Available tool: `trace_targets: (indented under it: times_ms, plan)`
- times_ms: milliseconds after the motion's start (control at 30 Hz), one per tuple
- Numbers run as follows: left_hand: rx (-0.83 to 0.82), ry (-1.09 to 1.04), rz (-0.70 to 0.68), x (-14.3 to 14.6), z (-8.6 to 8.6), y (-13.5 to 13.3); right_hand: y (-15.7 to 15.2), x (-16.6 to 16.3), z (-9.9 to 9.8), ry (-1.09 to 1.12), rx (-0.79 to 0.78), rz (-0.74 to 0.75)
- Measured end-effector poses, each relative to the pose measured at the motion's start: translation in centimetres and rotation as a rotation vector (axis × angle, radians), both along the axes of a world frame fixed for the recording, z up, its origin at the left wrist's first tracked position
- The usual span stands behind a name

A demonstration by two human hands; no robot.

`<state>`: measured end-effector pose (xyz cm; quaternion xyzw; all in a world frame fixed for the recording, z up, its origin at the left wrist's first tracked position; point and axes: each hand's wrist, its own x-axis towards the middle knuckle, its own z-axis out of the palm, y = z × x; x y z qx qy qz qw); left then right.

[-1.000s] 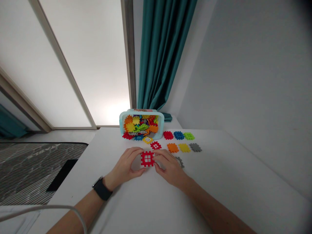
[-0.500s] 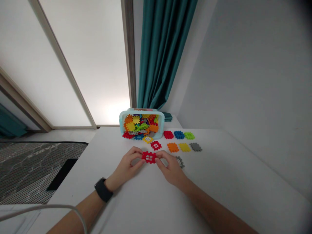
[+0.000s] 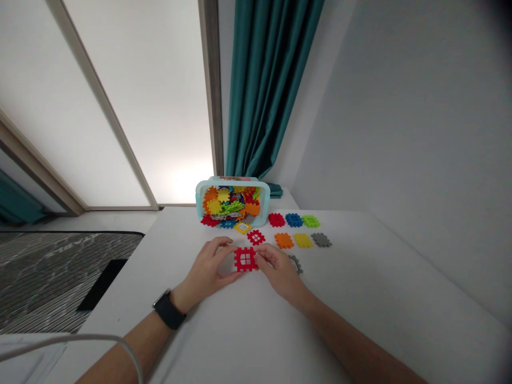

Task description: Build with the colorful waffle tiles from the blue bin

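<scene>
A red toothed building tile with a window cut-out (image 3: 245,258) is held up between my hands, its face towards me. My right hand (image 3: 282,272) pinches its right edge between thumb and fingers. On the other side, my left hand (image 3: 208,269) spans its left end, index finger at the upper corner and thumb at the lower one. Behind it lies a second red window tile (image 3: 256,237), flat on the table. A grey toothed tile (image 3: 296,264) is partly hidden by my right hand.
Beyond my hands, a light-blue tub (image 3: 266,205) lies on its side, full of coloured tiles, a yellow tile (image 3: 242,228) at its mouth. Two rows stand to its right: red (image 3: 276,220), blue (image 3: 294,220), green (image 3: 311,221), then orange (image 3: 284,241), yellow (image 3: 303,241), grey (image 3: 321,240).
The red window tile has tilted up to face me more fully. My left thumb and index finger have spread from its left edge to its upper and lower corners.
</scene>
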<state>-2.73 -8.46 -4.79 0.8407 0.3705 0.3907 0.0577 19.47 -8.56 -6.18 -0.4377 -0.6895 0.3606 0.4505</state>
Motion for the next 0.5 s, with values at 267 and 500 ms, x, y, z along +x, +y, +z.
trace_targets:
  times_ms: [267,500]
  plan:
    - [0.016,-0.027,-0.01,-0.4,-0.1,0.4,-0.5,1.6,1.5,-0.401,0.504,0.126]
    - [-0.002,-0.042,-0.032,-0.4,-0.2,0.3,-0.4,1.7,1.6,-0.461,0.554,0.125]
